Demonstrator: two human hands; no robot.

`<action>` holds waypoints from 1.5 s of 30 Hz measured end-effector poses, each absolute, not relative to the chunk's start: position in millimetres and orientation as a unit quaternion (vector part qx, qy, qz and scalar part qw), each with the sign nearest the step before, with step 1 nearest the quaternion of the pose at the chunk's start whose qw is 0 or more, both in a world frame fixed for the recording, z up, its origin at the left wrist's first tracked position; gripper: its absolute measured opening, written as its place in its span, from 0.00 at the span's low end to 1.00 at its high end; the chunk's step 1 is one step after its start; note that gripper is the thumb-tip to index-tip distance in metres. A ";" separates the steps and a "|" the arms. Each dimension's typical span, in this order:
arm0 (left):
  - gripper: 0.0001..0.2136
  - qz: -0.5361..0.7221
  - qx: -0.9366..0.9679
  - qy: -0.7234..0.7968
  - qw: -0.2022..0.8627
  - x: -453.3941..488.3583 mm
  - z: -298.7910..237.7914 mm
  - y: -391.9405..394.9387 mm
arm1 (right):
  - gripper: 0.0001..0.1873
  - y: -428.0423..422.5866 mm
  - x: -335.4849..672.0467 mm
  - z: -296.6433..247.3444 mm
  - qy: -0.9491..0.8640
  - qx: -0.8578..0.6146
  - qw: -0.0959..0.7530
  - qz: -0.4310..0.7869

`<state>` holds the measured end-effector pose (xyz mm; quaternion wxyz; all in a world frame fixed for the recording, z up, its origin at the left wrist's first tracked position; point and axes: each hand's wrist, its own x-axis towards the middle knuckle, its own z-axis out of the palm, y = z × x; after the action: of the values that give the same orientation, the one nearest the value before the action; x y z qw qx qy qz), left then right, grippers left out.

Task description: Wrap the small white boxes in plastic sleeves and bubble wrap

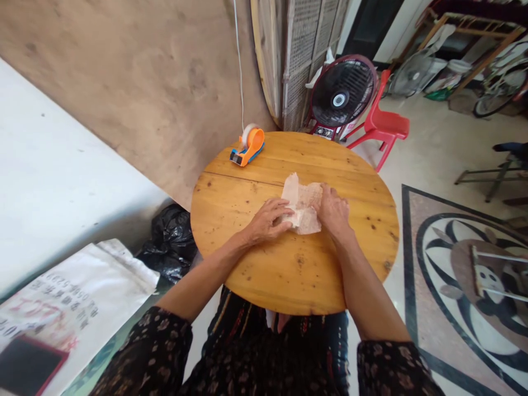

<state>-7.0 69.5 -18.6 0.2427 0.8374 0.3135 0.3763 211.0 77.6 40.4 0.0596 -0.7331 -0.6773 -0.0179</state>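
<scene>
Round wooden table point(272, 275), on it 1 orange-blue tape dispenser point(253, 146) and some crumpled translucent wrapping point(307, 196).

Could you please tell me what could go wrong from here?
The thin sheet might tear if the left hand and right hand pull it apart. Its upper corner lies free of both hands, so it could fold crookedly. The tape dispenser stands near the edge of the round table, so a bump might knock it off.

Smooth wooden tabletop point(284, 275), translucent bumpy plastic-looking wrap point(306, 197), plastic tape dispenser point(254, 146), glossy crinkled bag point(172, 242)
</scene>
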 end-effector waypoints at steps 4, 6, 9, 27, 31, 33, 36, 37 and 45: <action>0.26 0.375 0.842 0.315 0.227 -5.6 -20.4 69.2 | 0.17 75.0 210.2 41.8 -0.711 -0.701 0.047 0.030; 0.28 0.376 0.842 0.320 0.217 -5.7 -18.4 67.7 | 0.14 77.1 213.9 37.9 -0.726 -0.681 0.055 0.078; 0.30 0.389 0.833 0.339 0.198 -7.3 -14.0 65.3 | 0.14 82.3 222.0 30.6 -0.737 -0.658 0.097 0.119; 0.09 0.359 0.764 0.530 0.083 -27.9 -14.4 80.4 | 0.14 87.4 239.4 28.0 -0.739 -0.556 0.248 0.288; 0.08 0.380 0.732 0.560 0.075 -33.3 -17.6 84.5 | 0.15 86.4 239.1 30.7 -0.743 -0.511 0.267 0.340; 0.06 0.388 0.732 0.558 0.052 -34.2 -15.3 82.8 | 0.20 85.2 238.0 32.8 -0.728 -0.497 0.282 0.380; 0.08 0.405 0.754 0.517 0.020 -32.3 -9.2 76.7 | 0.26 82.8 235.0 37.0 -0.689 -0.498 0.301 0.433; 0.08 0.411 0.769 0.490 0.018 -31.0 -7.4 74.5 | 0.28 82.0 233.9 38.6 -0.677 -0.497 0.305 0.448; 0.16 0.371 0.855 0.356 0.067 -23.1 -2.8 67.7 | 0.24 77.4 230.7 51.2 -0.698 -0.425 0.266 0.511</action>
<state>-23.1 67.7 -2.8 0.0665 0.8551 0.3559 0.3711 230.7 77.4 51.2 0.2662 -0.4249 -0.6985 0.5106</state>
